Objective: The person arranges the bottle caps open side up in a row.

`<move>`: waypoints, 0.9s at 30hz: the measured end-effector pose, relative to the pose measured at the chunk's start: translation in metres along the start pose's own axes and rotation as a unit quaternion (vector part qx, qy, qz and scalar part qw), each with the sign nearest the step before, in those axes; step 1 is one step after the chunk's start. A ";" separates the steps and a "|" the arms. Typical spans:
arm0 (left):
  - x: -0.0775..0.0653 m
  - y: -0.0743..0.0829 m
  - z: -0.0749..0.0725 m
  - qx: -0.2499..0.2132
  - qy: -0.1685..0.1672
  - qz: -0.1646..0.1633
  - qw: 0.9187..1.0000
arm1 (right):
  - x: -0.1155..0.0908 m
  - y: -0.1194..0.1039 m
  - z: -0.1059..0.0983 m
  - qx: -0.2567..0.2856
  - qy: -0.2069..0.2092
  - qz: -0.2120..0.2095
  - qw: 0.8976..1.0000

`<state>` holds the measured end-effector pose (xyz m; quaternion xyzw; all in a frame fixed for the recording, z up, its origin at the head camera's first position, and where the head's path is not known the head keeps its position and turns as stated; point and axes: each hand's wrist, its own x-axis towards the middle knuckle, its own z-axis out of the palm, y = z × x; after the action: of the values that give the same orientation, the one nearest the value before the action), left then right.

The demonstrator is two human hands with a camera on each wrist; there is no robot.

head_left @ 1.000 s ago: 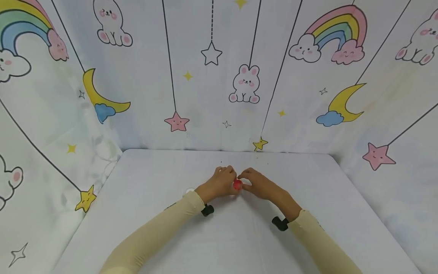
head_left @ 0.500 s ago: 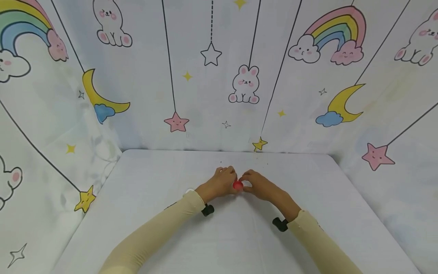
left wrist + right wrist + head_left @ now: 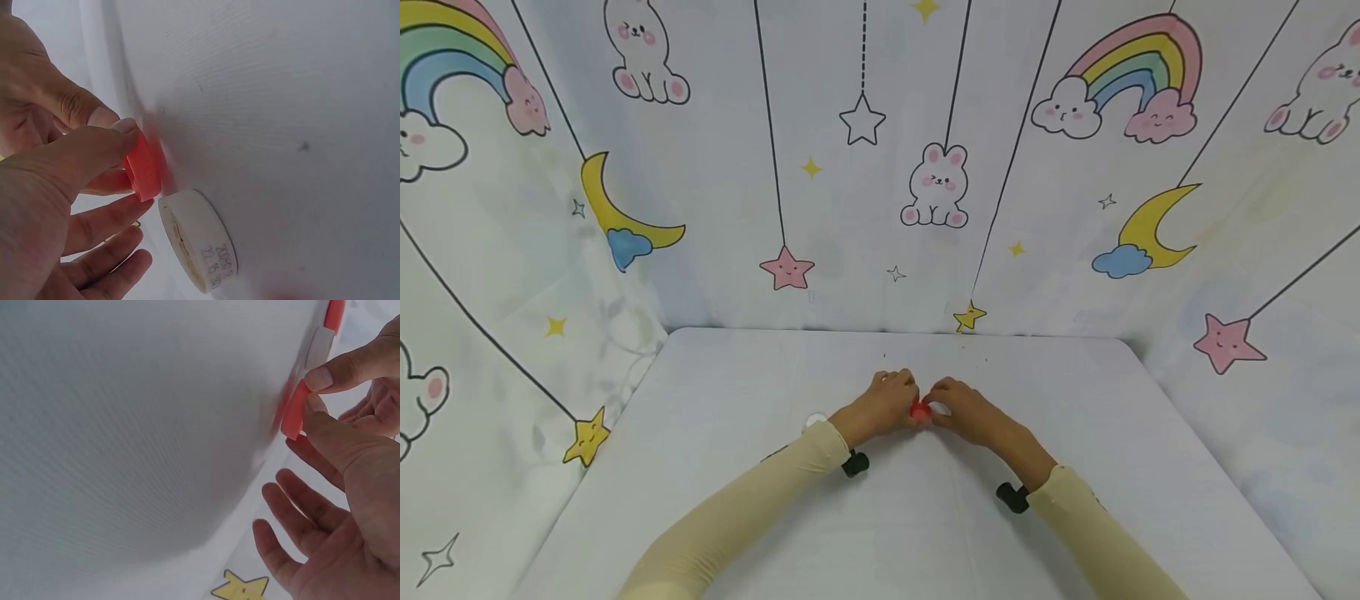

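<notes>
A red bottle cap with a ridged side [image 3: 145, 169] is held just at the white tabletop, between both hands. My left hand [image 3: 883, 404] pinches it with the thumb and forefinger, its other fingers spread below in the left wrist view. From the other side my right hand [image 3: 968, 410] pinches the same cap, thumb close to the left thumb, remaining fingers loosely bent. Beside the red cap, a white cap [image 3: 203, 240] with printed digits on its side rests on the table. Farther off in the right wrist view a second red cap [image 3: 335, 315] shows, partly cut off.
The white table [image 3: 880, 525] has its far edge against a cloth backdrop [image 3: 715, 217] printed with rabbits, stars and moons. A dark camera mount [image 3: 854, 462] sits on the left wrist, another dark mount [image 3: 1013, 497] on the right.
Both hands and the red cap have shifted slightly toward the near side of the table, the right hand a little more than the left. Both keep their hold.
</notes>
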<state>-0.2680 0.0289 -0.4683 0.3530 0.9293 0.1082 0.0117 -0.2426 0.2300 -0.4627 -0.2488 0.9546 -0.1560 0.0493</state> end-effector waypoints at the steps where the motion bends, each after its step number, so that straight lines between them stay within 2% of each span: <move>1: 0.000 0.000 0.000 0.000 -0.001 0.001 1.000 | 0.000 0.000 0.001 -0.002 0.000 0.000 1.000; 17: 0.003 -0.004 0.010 0.020 0.001 0.003 1.000 | 0.002 0.000 0.007 -0.024 -0.005 0.022 0.999; 27: -0.001 -0.007 0.005 -0.005 -0.007 -0.007 1.000 | 0.001 -0.002 0.004 -0.016 -0.016 0.026 0.999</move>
<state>-0.2716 0.0240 -0.4751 0.3474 0.9310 0.1107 0.0206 -0.2415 0.2268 -0.4662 -0.2275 0.9621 -0.1357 0.0646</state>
